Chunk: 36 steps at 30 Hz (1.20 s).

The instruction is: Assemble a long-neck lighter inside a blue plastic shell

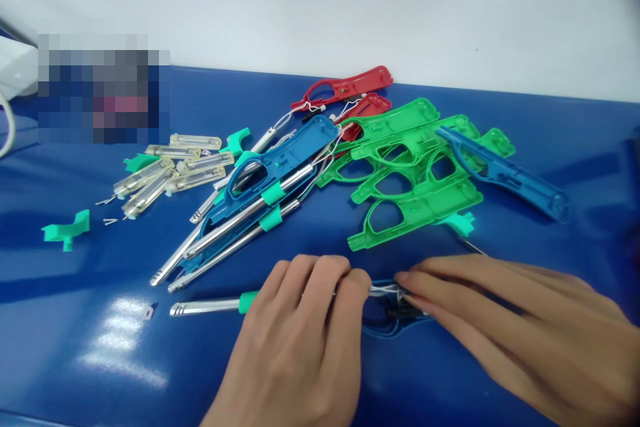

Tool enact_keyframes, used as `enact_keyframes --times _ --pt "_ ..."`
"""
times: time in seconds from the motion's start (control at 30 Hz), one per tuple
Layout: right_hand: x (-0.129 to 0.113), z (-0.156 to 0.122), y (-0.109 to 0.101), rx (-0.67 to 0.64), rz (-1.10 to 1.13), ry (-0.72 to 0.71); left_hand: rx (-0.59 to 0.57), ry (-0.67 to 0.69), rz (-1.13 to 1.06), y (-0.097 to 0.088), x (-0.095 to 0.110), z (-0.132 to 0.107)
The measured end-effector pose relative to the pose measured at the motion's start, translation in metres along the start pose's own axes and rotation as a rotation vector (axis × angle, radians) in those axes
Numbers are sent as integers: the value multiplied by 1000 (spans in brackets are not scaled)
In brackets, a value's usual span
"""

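My left hand (305, 320) is closed over a metal tube (205, 307) with a teal collar, which lies on the blue table (100, 360) and sticks out to the left. My right hand (505, 320) lies low beside it, its fingertips pinching thin white wires (384, 290) between the two hands. Under both hands lies a blue plastic handle shell (387, 327), mostly hidden. Just beyond the hands lies a pile of green handle shells (410, 173).
A blue shell with metal tubes and teal collars (260, 203) lies centre left. Red shells (345, 90) are at the back, another blue shell (505, 173) at right. Several clear plastic pieces (170, 173) and teal clips (67, 228) lie left. A white wall runs behind.
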State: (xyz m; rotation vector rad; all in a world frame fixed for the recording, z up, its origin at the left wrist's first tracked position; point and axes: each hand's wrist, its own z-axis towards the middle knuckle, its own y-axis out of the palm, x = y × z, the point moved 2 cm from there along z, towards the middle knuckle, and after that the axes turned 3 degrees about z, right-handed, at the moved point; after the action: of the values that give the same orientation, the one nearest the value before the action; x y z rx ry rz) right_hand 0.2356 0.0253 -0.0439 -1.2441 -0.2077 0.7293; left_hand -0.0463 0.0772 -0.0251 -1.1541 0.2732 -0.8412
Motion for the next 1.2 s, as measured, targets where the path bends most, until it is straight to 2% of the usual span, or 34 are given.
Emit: enact_keyframes --times 0.1,0.2,0.37,0.47,0.67,0.83,1.03,1.2 --pt "0 -3 -2 29 -2 20 -7 17 1 -2 1 -10" --pt "4 -20 -5 33 -7 57 -14 13 13 -5 1 -15" --pt "4 -38 -5 22 3 67 -41 -38 -50 -6 1 -12" --pt "-2 -25 -3 46 3 87 -69 -45 -64 -6 0 -7" --pt "-10 18 -7 95 -18 78 -45 -17 16 -7 3 -1" --pt "-6 13 -7 90 13 70 -44 -23 36 -3 5 3" --pt "-7 10 -2 81 13 92 -18 -45 25 5 6 -4" --pt "-10 23 -3 101 10 114 39 -83 -40 9 7 17"
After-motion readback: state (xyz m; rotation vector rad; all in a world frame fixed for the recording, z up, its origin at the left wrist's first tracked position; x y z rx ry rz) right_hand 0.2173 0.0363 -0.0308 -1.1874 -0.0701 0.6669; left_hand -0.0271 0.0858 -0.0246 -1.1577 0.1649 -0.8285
